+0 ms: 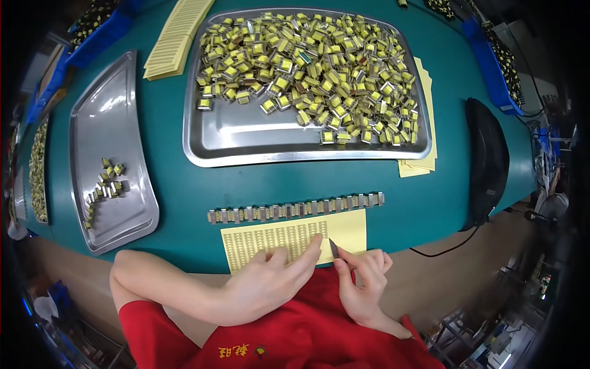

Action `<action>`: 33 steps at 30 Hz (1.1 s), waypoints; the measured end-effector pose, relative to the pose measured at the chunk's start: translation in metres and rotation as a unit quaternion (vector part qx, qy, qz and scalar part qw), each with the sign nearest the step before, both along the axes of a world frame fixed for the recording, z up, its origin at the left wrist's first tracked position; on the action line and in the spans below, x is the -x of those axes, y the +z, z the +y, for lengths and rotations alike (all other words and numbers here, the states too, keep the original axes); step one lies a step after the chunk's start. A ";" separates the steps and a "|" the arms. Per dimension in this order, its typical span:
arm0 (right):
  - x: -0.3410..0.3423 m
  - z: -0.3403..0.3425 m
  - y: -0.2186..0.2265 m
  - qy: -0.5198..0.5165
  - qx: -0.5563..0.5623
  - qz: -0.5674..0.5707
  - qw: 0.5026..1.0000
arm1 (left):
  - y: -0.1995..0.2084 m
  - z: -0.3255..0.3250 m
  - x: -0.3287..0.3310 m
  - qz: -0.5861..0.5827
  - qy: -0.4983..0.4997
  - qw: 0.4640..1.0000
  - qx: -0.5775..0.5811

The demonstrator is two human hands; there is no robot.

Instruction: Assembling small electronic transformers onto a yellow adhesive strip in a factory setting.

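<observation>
Far left, a long strip of small parts [38, 169] lies at the edge of the green surface [184, 203]; a blue bin [101, 27] sits at the top corner; next to them is a small steel tray [117, 111] with a few little yellow parts [106, 184] in it; up top, a stack of yellow sheets [175, 34] leans against the big tray [246, 138]; the big tray is full of yellow and silver parts [313, 64], heaped mostly at the back and the right side, and its front left is bare.

Just in front of the big tray, a row of parts [295, 209] lies in a straight line; right below the row is a yellow label sheet [289, 237], close to the near edge of the surface; its left part has many tiny labels and its right part is plain.

The left hand [270, 280] rests flat on the sheet, fingers loose and spread, one fingertip [316, 241] pressing near the middle; it holds nothing; the right hand [362, 277] is just beside it, fingers closed around thin tweezers [334, 248]; the tip points at the sheet, next to the left fingertip.

More yellow sheets [424, 160] peek out from under the right side of the big tray; a black rounded thing [485, 160] lies further right, with a cable [442, 249] running from it; another blue bin [491, 61] of parts stands at the far right edge.
</observation>
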State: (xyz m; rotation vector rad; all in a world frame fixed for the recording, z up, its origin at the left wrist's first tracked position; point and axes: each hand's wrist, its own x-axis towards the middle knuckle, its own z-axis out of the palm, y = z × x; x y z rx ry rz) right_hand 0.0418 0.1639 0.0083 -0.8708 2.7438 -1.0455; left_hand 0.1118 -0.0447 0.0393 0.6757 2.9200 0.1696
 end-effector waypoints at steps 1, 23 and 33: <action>0.000 -0.001 0.000 -0.001 -0.005 -0.002 1.000 | 0.000 -0.001 0.001 -0.002 -0.001 1.000 -0.005; 0.000 -0.002 0.000 0.006 -0.008 -0.005 1.000 | 0.001 -0.006 0.008 -0.043 0.009 0.998 -0.045; 0.000 -0.012 -0.004 -0.002 -0.001 0.008 1.000 | 0.002 -0.006 0.011 -0.041 0.013 0.997 -0.058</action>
